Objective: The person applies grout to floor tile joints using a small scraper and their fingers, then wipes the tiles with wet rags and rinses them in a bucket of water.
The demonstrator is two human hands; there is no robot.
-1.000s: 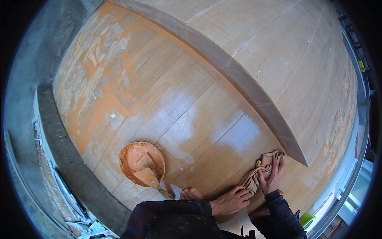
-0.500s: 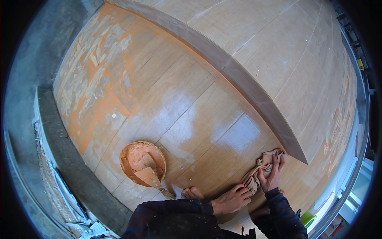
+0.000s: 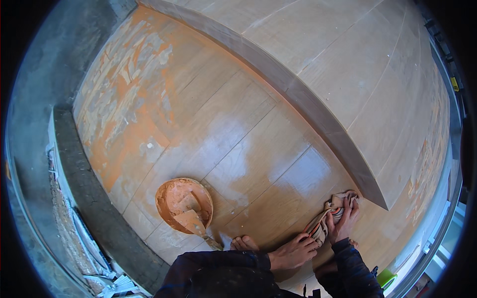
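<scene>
A crumpled striped rag (image 3: 320, 226) in beige and orange stretches between my hands at the lower right, on the wood-look tile floor (image 3: 268, 208). My right hand (image 3: 343, 221) is closed over its far end, pressing it to the floor just by the corner of the raised step. Nearer to me, the fingers of my left hand (image 3: 294, 252) pinch the rag's other end. To the left of my hands stands a round bowl (image 3: 160, 203) of orange paste, with a wide-bladed putty knife (image 3: 191, 222) leaning in it, its handle over the rim toward me.
A raised tiled step (image 3: 343, 139) runs diagonally from the upper left to the right. Orange paste smears (image 3: 129, 124) cover the floor's far left. A dark sill (image 3: 94, 184) borders the left side. My bare foot (image 3: 243, 243) is between the bowl and my left hand.
The whole view has shifted slightly, so everything sits a little lower and to the right. Both hands stay on the rag near the step's corner.
</scene>
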